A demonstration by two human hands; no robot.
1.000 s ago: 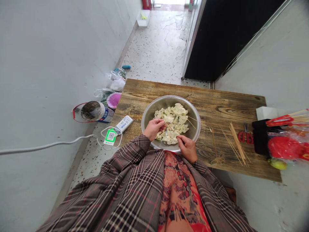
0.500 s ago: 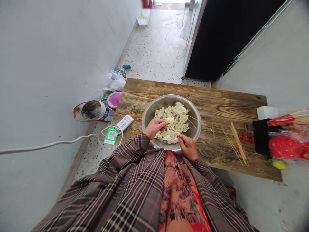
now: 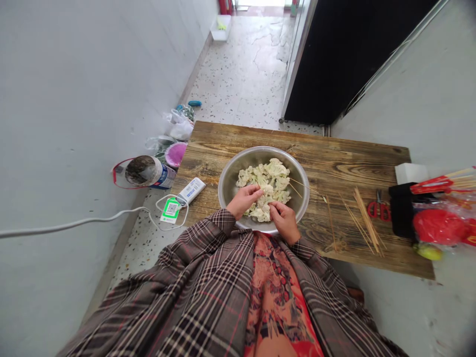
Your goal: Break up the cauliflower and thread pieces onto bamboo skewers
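A wide metal bowl (image 3: 225,171) full of pale cauliflower florets (image 3: 277,167) sits at the front of the wooden table. Over the florets, my left hand (image 3: 245,198) is closed in a pinch at a cauliflower floret (image 3: 267,189). Close by on the right, my right hand (image 3: 285,220) also has its thumb and fingers pressed together, low over the florets. What lies between its fingertips is too small to make out. Thin wooden skewers (image 3: 297,181) lean against the bowl's right inner wall, their other ends among the florets.
Loose bamboo skewers (image 3: 366,220) and red-handled scissors (image 3: 379,210) lie on the table (image 3: 345,163) to the right. Red plastic packaging (image 3: 441,227) is at the right end. On the left are a white device (image 3: 191,191) with a cable, a QR card (image 3: 171,209) and a bucket (image 3: 148,171).
My left hand has shifted slightly right, its fingers stretched further forward. My right hand has moved a little up and left, so the fingertips are closer together. A thin stick seen between them is now hidden.
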